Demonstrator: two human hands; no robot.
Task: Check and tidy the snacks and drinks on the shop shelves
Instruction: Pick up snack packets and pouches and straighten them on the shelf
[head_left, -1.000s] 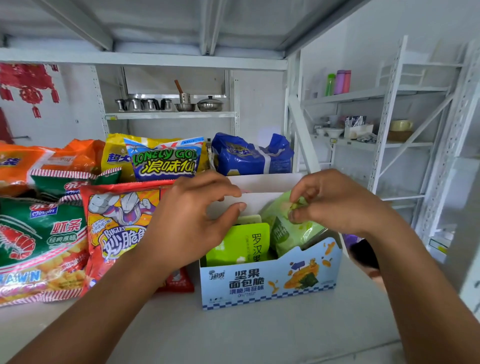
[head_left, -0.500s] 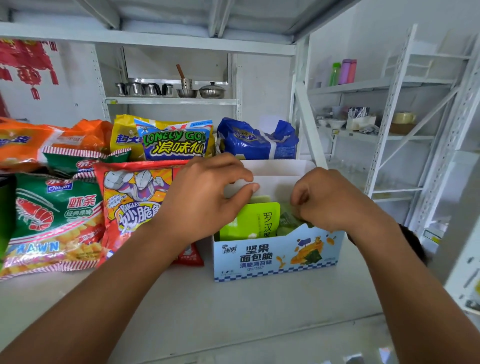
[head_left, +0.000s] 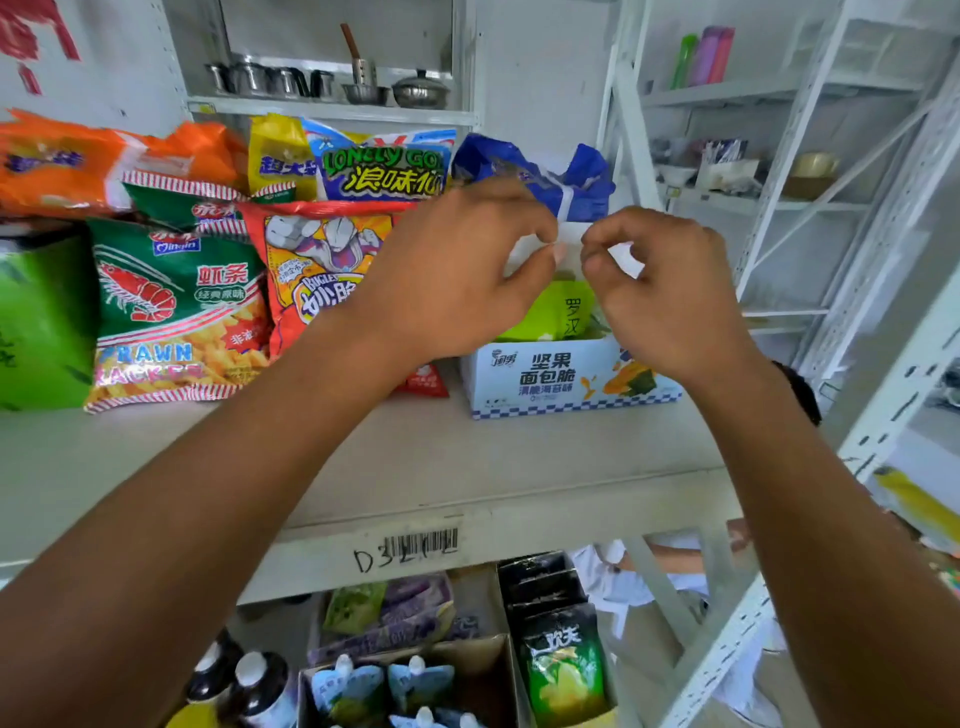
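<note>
A white and blue snack box (head_left: 550, 382) stands on the shelf board (head_left: 467, 467), right of the bags. Green packets (head_left: 558, 312) stand inside it. Its white back flap (head_left: 571, 234) rises behind them. My left hand (head_left: 457, 270) is above the box's left side, and its thumb and forefinger pinch the flap's top edge. Close beside it, my right hand (head_left: 670, 296) has curled fingers that pinch the same flap. Both hands hide most of the flap and some of the packets.
Left of the box lie a red Bugles bag (head_left: 322, 270), a prawn cracker bag (head_left: 176, 312), a Lonely God bag (head_left: 384, 171), a blue bag (head_left: 535, 171). Below the shelf edge (head_left: 421, 543) are bottles (head_left: 244, 686) and dark packets (head_left: 561, 660). A white rack (head_left: 779, 208) stands right.
My right hand pushed the green packet down into the box and let it go. Both hands then rose to the box's back flap. The view tilted down, so the lower shelf shows.
</note>
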